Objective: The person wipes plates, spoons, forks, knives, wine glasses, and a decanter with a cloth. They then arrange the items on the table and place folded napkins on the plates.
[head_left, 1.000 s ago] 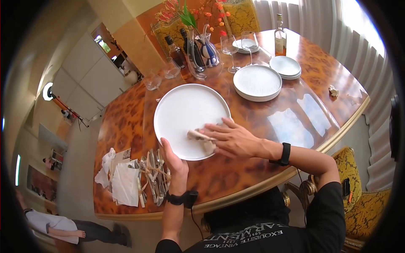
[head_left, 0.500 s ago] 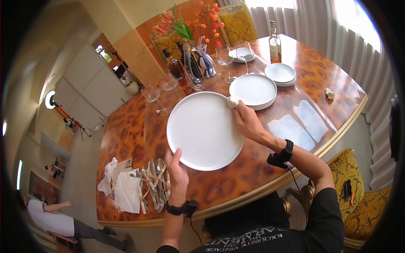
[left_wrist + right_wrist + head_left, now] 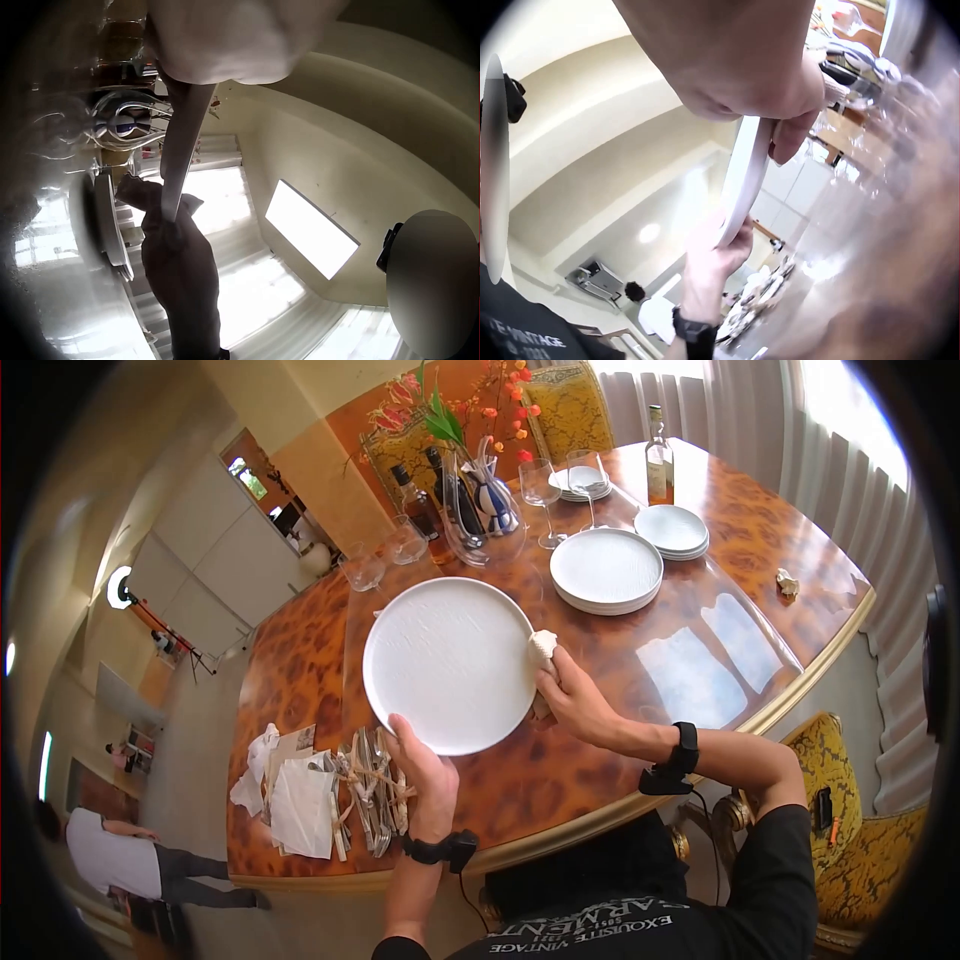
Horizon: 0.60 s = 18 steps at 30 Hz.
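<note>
Left of centre, the left hand (image 3: pixel 432 785) grips the lower rim, thumb on the face. Here's the big white plate (image 3: pixel 450 665), mid-frame, held up over the table (image 3: pixel 600 760), face towards its holder; it's round, so no long axis, though edge-on in the left wrist view it slants steeply. Rightwards, a cloth (image 3: pixel 543 647) at the right rim, pinched by the right hand (image 3: pixel 585 705). Looks like rim-wiping; the next move calls for a steady left grip while cloth follows edge.
</note>
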Available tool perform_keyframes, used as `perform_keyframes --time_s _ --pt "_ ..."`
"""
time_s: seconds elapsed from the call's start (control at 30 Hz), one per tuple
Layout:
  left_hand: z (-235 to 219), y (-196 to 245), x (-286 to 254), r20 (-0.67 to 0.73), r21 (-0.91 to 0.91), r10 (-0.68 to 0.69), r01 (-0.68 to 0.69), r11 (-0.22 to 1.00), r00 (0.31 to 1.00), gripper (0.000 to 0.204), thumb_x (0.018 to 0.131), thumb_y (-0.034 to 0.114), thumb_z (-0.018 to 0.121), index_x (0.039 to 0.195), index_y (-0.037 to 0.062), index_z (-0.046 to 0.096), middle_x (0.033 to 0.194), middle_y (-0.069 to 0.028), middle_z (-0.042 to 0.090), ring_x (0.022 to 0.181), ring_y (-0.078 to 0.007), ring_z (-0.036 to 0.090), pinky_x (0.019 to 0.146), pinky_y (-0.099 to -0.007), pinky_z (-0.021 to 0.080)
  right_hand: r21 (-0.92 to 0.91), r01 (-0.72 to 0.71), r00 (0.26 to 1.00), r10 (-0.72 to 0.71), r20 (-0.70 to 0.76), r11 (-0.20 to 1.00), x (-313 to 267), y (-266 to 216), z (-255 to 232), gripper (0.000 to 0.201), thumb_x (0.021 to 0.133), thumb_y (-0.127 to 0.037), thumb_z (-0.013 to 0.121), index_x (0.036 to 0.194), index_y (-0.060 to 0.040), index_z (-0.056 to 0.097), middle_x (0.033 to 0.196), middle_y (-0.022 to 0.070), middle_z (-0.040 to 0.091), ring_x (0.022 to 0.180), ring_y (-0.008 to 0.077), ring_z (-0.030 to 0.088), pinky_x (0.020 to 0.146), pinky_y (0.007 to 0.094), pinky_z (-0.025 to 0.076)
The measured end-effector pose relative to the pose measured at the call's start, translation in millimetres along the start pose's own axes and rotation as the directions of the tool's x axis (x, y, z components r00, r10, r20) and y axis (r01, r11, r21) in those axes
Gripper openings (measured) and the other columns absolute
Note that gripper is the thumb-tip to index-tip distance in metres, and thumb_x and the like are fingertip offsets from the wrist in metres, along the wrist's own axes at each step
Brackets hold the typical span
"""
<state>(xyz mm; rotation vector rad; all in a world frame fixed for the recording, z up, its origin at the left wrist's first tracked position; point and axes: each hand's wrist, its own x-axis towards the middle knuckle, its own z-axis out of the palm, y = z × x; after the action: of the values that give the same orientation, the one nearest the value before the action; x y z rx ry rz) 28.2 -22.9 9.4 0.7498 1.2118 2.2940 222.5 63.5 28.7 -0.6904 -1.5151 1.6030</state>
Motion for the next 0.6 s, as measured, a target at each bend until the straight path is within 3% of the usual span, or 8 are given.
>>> perform_keyframes --time_s 0.03,0.07,0.17,0.2,0.33,0.4,0.5,0.6 --pt "-4.0 -5.9 -5.1 0.027 0.006 -0.02 0.02 1.0 0.999 0.055 0.104 0.031 0.041 0.145 -0.0028 0.028 0.145 -0.0207 0.038 0.131 -0.0286 0.042 0.107 -0.0415 0.038 0.058 -0.021 1.0 0.021 0.016 0.998 -3.8 -3.4 4.6 0.028 0.097 -0.011 0.044 0.122 0.0014 0.039 0.087 0.0163 0.059 0.06 0.0184 0.058 0.054 0.033 0.05" --pt "-1.2 -5.6 -12.8 0.076 -0.015 -0.016 0.017 1.0 0.997 0.055 0.104 0.03 0.04 0.146 -0.0016 0.026 0.146 -0.0202 0.036 0.133 -0.0288 0.04 0.108 -0.0404 0.036 0.055 -0.04 0.999 0.038 0.028 0.998 -0.1 -2.6 2.7 0.028 0.097 -0.011 0.044 0.122 0.0014 0.039 0.087 0.0163 0.059 0.06 0.0184 0.058 0.054 0.033 0.05" --pt "7.0 -7.9 -26.4 0.031 -0.083 -0.04 0.043 0.996 0.999 0.054 0.104 0.028 0.039 0.147 -0.0011 0.025 0.147 -0.0198 0.036 0.133 -0.0279 0.04 0.109 -0.0396 0.035 -0.251 0.205 0.969 -0.232 -0.082 0.946 26.3 -2.2 -4.8 0.026 0.096 -0.015 0.045 0.116 0.001 0.041 0.08 0.0155 0.057 0.061 0.0206 0.059 0.054 0.0358 0.049" --pt "7.5 -8.2 -27.4 0.038 -0.074 -0.009 0.012 0.997 0.999 0.054 0.102 0.028 0.042 0.146 -0.0001 0.027 0.144 -0.0185 0.038 0.131 -0.0274 0.042 0.108 -0.0408 0.037 -0.22 0.068 0.991 -0.092 -0.1 0.973 26.1 -4.9 -6.2 0.022 0.096 -0.016 0.046 0.111 0.0005 0.041 0.077 0.0159 0.057 0.062 0.0208 0.058 0.056 0.0365 0.048" --pt "6.0 15.0 -20.3 0.13 0.069 -0.104 0.096 0.993 0.986 0.052 0.101 0.022 0.046 0.143 -0.0048 0.031 0.141 -0.0194 0.042 0.128 -0.025 0.045 0.107 -0.0385 0.036 -0.391 0.231 0.95 -0.294 -0.108 0.891 42.2 1.2 -19.2 0.016 0.096 -0.013 0.045 0.103 0.0018 0.042 0.071 0.0183 0.052 0.062 0.0229 0.052 0.061 0.0379 0.045" --pt "1.1 40.7 0.5 0.255 0.095 -0.082 0.06 0.994 0.963 0.053 0.096 0.019 0.053 0.139 -0.0066 0.036 0.132 -0.0182 0.05 0.12 -0.0231 0.051 0.103 -0.0375 0.039 -0.562 0.412 0.87 -0.492 0.009 0.718 51.5 1.0 -36.3 0.014 0.096 -0.011 0.045 0.103 0.0018 0.044 0.072 0.019 0.052 0.063 0.0232 0.052 0.062 0.0368 0.044" --pt "-11.0 55.0 34.6 0.398 0.196 -0.352 0.296 0.935 0.847 0.046 0.1 0.025 0.05 0.134 -0.0064 0.045 0.124 -0.0165 0.058 0.111 -0.0212 0.058 0.095 -0.034 0.046 -0.56 0.474 0.869 -0.462 0.175 0.679 52.9 -21.1 -44.9 0.012 0.095 -0.008 0.046 0.101 0.0019 0.045 0.075 0.0227 0.054 0.066 0.0352 0.055 0.065 0.0405 0.044" --pt "-10.5 43.6 43.1 0.476 0.267 -0.35 0.247 0.932 0.807 0.046 0.102 0.028 0.047 0.132 -0.0069 0.047 0.123 -0.0163 0.059 0.11 -0.0208 0.059 0.093 -0.0336 0.048 -0.563 0.608 0.787 -0.519 0.334 0.56 62.4 -27.7 -47.5 0.015 0.093 -0.008 0.048 0.104 0.0026 0.046 0.075 0.0243 0.057 0.072 0.0456 0.055 0.066 0.047 0.044"
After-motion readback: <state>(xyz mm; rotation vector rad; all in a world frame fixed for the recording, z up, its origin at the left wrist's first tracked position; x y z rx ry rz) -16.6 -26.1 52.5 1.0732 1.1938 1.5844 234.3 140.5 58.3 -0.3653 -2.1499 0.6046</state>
